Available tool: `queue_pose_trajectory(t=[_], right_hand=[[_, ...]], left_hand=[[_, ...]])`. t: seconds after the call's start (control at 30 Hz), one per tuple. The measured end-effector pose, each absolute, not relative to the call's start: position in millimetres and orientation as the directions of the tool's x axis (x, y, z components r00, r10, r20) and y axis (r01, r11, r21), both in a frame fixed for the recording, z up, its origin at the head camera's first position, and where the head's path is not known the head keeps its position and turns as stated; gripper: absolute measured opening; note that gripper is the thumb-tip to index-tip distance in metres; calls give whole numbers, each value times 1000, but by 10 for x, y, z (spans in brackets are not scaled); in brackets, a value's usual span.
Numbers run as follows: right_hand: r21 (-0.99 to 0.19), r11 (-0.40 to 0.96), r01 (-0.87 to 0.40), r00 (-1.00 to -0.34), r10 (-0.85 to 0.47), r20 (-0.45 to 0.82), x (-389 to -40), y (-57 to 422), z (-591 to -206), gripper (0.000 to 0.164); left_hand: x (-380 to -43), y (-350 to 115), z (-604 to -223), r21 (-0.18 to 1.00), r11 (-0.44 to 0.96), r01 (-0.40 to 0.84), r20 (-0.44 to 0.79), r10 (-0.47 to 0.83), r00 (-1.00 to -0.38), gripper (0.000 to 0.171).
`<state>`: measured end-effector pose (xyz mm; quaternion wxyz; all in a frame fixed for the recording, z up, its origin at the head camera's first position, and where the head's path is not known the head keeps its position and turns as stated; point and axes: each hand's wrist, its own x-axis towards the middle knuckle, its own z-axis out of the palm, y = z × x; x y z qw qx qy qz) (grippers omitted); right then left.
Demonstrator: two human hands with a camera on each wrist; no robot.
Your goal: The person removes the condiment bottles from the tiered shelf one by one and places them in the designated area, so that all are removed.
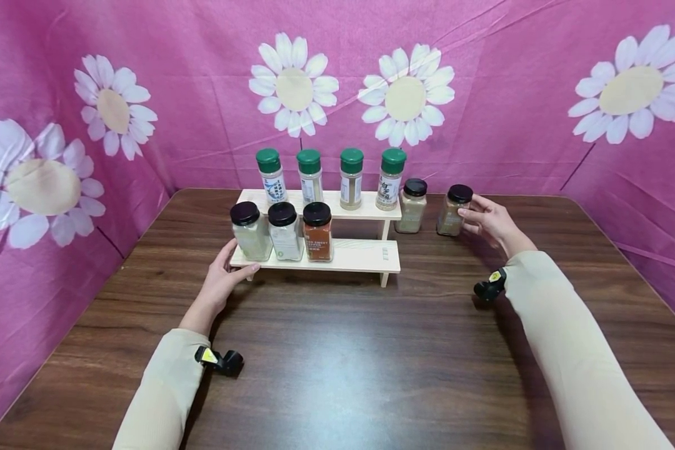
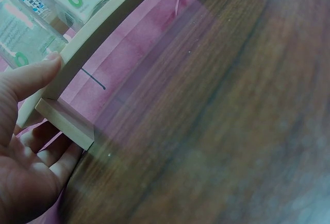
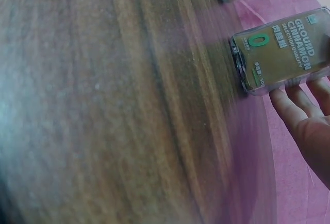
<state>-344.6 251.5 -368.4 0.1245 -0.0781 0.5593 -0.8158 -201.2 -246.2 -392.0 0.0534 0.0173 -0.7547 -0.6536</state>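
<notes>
In the head view my left hand (image 1: 222,275) grips the left end of the two-tier wooden spice rack (image 1: 360,256). Its thumb lies along the lower shelf's front edge, and the left wrist view has its fingers behind the rack's leg (image 2: 67,123). A black-capped jar of ground cinnamon (image 1: 450,215) is held at its right side by my right hand (image 1: 492,222); the right wrist view shows the jar's label (image 3: 281,49) and fingers along its side. Left of it stands another black-capped spice jar (image 1: 412,209), beside the rack.
Several green-capped shakers (image 1: 351,181) line the upper shelf. On the left part of the lower shelf stand three black-capped jars, including a red sweet pepper jar (image 1: 318,234). A pink flowered cloth (image 1: 202,112) hangs behind the dark wooden table (image 1: 337,350).
</notes>
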Motion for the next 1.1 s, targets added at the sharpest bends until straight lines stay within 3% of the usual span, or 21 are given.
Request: queue_pose_trajectory(t=[0.2, 0.43, 0.73, 1.1], right_hand=[[-923, -368, 111, -960, -281, -3, -3463, 2529, -3709, 37], [-925, -365, 106, -960, -281, 0, -3476, 2535, -3725, 35], [-938, -326, 120, -958, -286, -23, -3475, 2522, -3729, 70], [-966, -238, 105, -969, -244, -45, -3433, 2512, -3677, 69]], left_hand=[[-2019, -2452, -3912, 988, 145, 51, 65, -92, -994, 73], [-2031, -2461, -3911, 988, 141, 54, 67, -88, -994, 73], [-2032, -2462, -3929, 988, 141, 57, 71, -91, -993, 73], [-2009, -2460, -3920, 990, 140, 34, 47, -92, -995, 73]])
